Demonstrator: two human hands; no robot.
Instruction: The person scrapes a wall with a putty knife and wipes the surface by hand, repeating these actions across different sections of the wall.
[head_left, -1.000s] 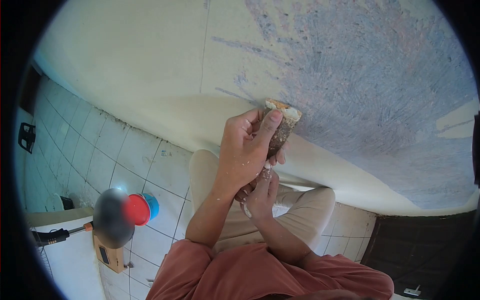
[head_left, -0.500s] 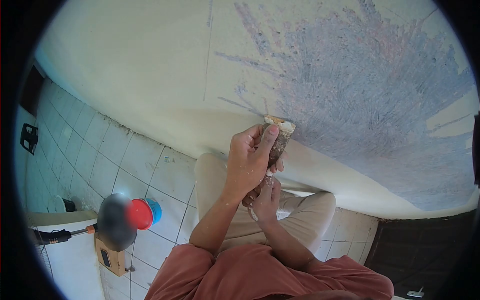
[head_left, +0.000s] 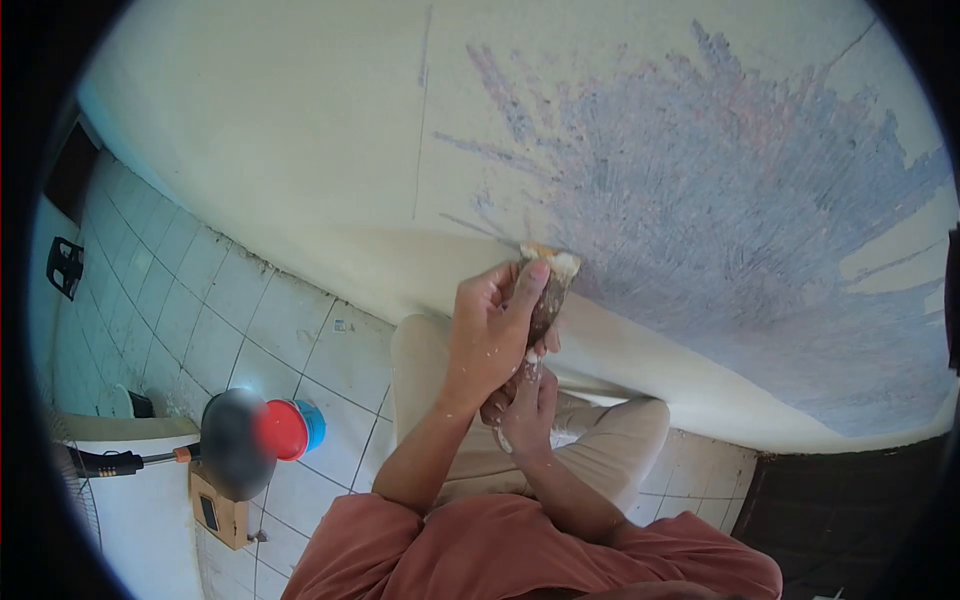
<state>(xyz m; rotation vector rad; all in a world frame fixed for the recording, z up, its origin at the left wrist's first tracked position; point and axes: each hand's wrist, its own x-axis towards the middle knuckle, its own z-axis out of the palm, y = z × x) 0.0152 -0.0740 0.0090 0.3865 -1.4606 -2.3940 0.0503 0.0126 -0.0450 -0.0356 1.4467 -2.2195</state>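
Note:
A scraper [head_left: 547, 310] with a dark blade, speckled with pale flakes, is held between both of my hands. Its front edge, carrying whitish and tan scrapings, is right at the lower left border of the bare grey-blue patch [head_left: 720, 190] on the cream wall [head_left: 290, 170]. My left hand [head_left: 490, 325] is closed on the blade, thumb lying along its upper face. Below it, my right hand [head_left: 525, 410] is wrapped round the handle, which is mostly hidden. White flecks cling to both hands.
My bent knees [head_left: 635, 425] come close to the wall. On the tiled floor [head_left: 335, 440] stands a blue bucket with red [head_left: 285, 430] facing me, beside a blurred dark round object [head_left: 238, 445]. A cardboard box [head_left: 220, 510] sits nearby. A dark panel [head_left: 840, 510] stands at right.
The scraper has shifted slightly left along the wall and its blade is turned more edge-on. Both hands moved with it, keeping their grip. The whole view has shifted a little.

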